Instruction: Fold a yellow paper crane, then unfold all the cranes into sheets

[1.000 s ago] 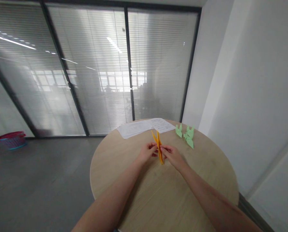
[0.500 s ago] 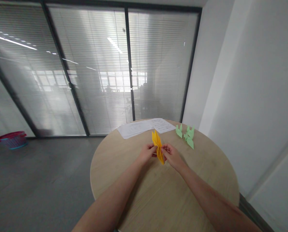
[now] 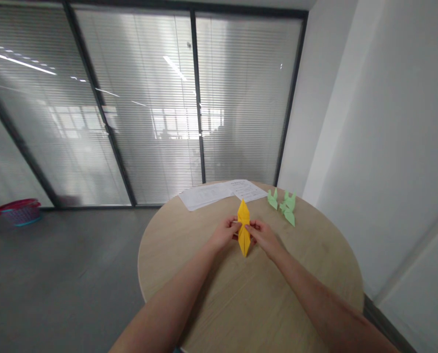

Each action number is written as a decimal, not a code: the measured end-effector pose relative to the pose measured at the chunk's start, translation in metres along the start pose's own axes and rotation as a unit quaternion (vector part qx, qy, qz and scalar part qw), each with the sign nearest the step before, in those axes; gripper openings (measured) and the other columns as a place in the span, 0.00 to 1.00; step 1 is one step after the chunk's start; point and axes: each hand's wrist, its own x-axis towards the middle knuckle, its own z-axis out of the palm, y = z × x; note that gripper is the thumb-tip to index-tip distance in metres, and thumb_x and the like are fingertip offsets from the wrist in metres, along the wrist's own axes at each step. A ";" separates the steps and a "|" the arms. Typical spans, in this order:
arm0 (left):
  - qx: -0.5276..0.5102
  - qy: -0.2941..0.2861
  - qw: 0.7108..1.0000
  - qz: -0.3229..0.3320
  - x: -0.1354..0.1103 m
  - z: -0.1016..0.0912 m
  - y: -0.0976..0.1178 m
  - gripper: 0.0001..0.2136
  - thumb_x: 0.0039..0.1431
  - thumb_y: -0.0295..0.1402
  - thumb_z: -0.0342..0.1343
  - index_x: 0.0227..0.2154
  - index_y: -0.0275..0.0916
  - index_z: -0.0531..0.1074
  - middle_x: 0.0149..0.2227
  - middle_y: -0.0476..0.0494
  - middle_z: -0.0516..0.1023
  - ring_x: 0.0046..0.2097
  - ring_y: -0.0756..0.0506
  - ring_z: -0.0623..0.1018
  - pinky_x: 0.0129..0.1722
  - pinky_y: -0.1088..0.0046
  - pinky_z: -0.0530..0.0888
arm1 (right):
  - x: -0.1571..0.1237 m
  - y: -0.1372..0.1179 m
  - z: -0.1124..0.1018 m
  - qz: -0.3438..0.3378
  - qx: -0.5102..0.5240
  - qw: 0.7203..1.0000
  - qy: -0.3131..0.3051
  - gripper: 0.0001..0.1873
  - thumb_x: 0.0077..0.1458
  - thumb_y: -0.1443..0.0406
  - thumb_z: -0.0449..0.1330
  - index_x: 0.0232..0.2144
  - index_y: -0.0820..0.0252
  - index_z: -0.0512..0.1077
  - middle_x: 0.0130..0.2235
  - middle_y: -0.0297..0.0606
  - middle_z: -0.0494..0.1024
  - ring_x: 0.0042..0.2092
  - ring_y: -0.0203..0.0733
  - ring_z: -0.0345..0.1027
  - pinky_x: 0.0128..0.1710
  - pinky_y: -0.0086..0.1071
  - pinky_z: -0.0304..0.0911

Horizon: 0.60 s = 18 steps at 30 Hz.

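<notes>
A piece of yellow folded origami paper (image 3: 244, 226) is held over the middle of the round table, its long pointed ends facing away from me and towards me. My left hand (image 3: 226, 232) pinches its left edge, thumb on top. From the other side my right hand (image 3: 262, 235) grips the right edge, its thumb near the middle crease. The fingers beneath the paper are partly hidden. Beyond my right hand, several green folded-paper pieces (image 3: 288, 210) stand on the table.
The round wooden table (image 3: 219, 299) carries overlapping printed sheets (image 3: 207, 195) at its far edge. A red and blue basket (image 3: 20, 213) sits on the grey floor to the left. Glass partitions with blinds (image 3: 160, 108) rise behind, and a white wall (image 3: 399, 147) on the right.
The yellow paper has turned from a tilted, edge-on position to a flatter one, showing its broad face and a pointed tip at each end. Both hands keep hold of it.
</notes>
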 end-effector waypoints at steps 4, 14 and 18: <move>0.028 0.032 0.999 0.011 0.004 0.000 -0.006 0.24 0.52 0.44 0.66 0.48 0.37 0.71 0.32 0.44 0.81 0.32 0.44 0.81 0.31 0.71 0.74 | -0.001 -0.001 0.001 0.023 0.016 1.000 0.007 0.18 0.48 0.52 0.67 0.35 0.59 0.75 0.33 0.39 0.81 0.31 0.44 0.75 0.24 0.30 0.66; 0.037 0.071 0.995 0.057 -0.002 0.004 0.006 0.20 0.52 0.32 0.64 0.48 0.38 0.67 0.29 0.48 0.80 0.31 0.45 0.80 0.32 0.70 0.75 | -0.001 0.002 0.001 0.053 0.043 0.998 0.004 0.16 0.49 0.55 0.68 0.35 0.59 0.74 0.33 0.40 0.83 0.31 0.43 0.77 0.26 0.30 0.69; 0.020 0.062 0.997 0.049 -0.003 0.003 0.009 0.24 0.50 0.36 0.66 0.48 0.38 0.65 0.26 0.50 0.78 0.29 0.45 0.79 0.31 0.70 0.74 | -0.003 0.000 0.002 0.044 0.048 0.998 0.001 0.18 0.50 0.52 0.66 0.34 0.60 0.75 0.34 0.41 0.83 0.31 0.44 0.77 0.26 0.31 0.69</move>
